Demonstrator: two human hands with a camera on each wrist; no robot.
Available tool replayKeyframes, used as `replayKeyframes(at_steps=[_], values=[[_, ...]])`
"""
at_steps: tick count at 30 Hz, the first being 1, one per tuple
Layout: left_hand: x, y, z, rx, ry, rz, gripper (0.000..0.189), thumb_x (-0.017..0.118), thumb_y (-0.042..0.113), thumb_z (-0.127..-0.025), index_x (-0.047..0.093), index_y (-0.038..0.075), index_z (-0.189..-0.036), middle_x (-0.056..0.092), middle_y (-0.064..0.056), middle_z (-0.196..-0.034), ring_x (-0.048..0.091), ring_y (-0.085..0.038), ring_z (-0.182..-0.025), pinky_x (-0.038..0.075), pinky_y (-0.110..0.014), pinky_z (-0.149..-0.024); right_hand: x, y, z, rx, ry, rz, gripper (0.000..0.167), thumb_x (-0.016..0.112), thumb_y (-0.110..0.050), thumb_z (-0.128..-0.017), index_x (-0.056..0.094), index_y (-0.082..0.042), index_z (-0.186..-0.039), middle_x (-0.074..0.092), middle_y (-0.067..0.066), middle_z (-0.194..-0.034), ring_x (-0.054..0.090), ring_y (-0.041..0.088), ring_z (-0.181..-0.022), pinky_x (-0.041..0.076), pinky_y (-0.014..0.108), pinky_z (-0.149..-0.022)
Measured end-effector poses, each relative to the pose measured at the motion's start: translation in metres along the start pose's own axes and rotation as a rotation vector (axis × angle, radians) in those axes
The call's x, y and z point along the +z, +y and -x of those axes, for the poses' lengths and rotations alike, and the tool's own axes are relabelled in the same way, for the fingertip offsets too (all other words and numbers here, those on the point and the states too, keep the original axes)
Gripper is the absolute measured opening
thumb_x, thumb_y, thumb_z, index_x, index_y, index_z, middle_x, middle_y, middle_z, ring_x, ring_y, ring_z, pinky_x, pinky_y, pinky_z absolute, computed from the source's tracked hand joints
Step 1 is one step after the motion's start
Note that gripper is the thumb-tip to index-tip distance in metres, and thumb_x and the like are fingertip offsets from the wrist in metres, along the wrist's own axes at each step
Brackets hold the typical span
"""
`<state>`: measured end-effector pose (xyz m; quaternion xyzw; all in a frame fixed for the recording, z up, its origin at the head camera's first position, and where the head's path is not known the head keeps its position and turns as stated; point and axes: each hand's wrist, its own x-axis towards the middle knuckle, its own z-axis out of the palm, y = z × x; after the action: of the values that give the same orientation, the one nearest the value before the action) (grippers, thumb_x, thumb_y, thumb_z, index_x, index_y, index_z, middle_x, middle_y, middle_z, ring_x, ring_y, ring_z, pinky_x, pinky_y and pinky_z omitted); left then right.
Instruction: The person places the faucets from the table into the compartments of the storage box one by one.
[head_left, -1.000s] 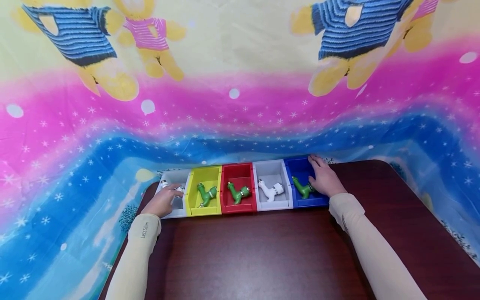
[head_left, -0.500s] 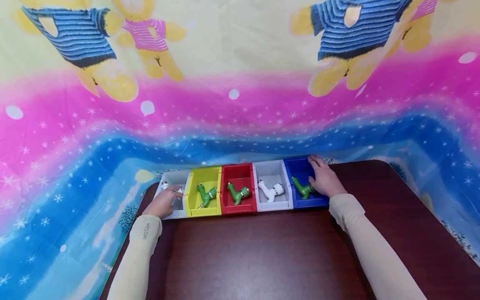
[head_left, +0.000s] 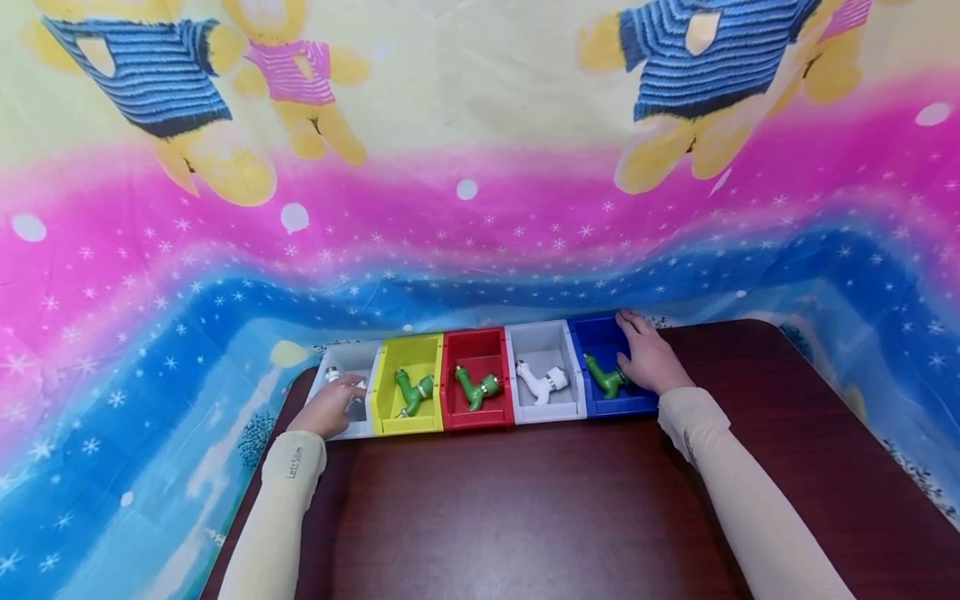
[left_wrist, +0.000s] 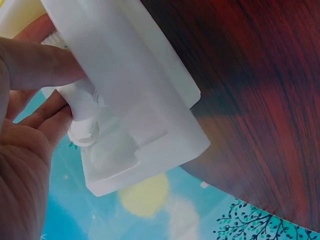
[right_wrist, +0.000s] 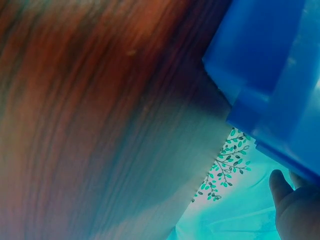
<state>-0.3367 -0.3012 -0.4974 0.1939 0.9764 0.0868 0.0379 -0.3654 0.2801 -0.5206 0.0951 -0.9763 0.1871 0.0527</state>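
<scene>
My left hand (head_left: pixel 327 408) reaches into the pale grey bin (head_left: pixel 352 354) at the left end of a row. Its thumb and fingers curl round a white plastic tap (left_wrist: pixel 82 102) inside that bin, as the left wrist view shows. The tap's end (head_left: pixel 332 373) sticks out past the fingers in the head view. At the row's other end my right hand (head_left: pixel 651 354) rests at the right side of the blue bin (head_left: pixel 600 329), fingers stretched toward its back corner. A green tap (head_left: pixel 606 377) lies in the blue bin, beside the right thumb.
Between them stand a yellow bin (head_left: pixel 412 350) and a red bin (head_left: pixel 476 346), each with a green tap, and a grey bin (head_left: pixel 543 337) with a white tap (head_left: pixel 542 382). They sit at the back of a dark wooden table (head_left: pixel 510 508), before a printed cloth (head_left: pixel 480 217).
My left hand has shifted very slightly toward the right and down at the grey bin, uncovering more of the tap's end. The right hand has stayed in place.
</scene>
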Motion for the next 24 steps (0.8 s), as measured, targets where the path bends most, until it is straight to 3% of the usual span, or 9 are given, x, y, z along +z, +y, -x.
replayKeyframes(at_steps=[13,24], values=[[0.0034,-0.0044,-0.0056,0.015,-0.012,0.005,0.054,0.063,-0.021,-0.078,0.078,0.012,-0.118,0.061,-0.020,-0.142,0.055,-0.044,-0.135,0.045,-0.060,-0.110,-0.0038,-0.0005,-0.0013,0.000,-0.005,0.003,0.079,0.063,-0.014,-0.098,0.021,-0.001,-0.163,0.019,0.022,-0.170,0.015,0.046,-0.157,0.033,0.064,-0.116],[0.0056,-0.0040,-0.0076,-0.017,-0.044,0.036,0.052,0.063,-0.020,-0.077,0.079,0.010,-0.116,0.059,-0.023,-0.142,0.057,-0.046,-0.132,0.048,-0.059,-0.107,-0.0005,0.0016,-0.0001,0.007,-0.008,0.003,0.079,0.063,-0.014,-0.098,0.021,-0.002,-0.164,0.019,0.022,-0.170,0.016,0.045,-0.156,0.035,0.063,-0.116]])
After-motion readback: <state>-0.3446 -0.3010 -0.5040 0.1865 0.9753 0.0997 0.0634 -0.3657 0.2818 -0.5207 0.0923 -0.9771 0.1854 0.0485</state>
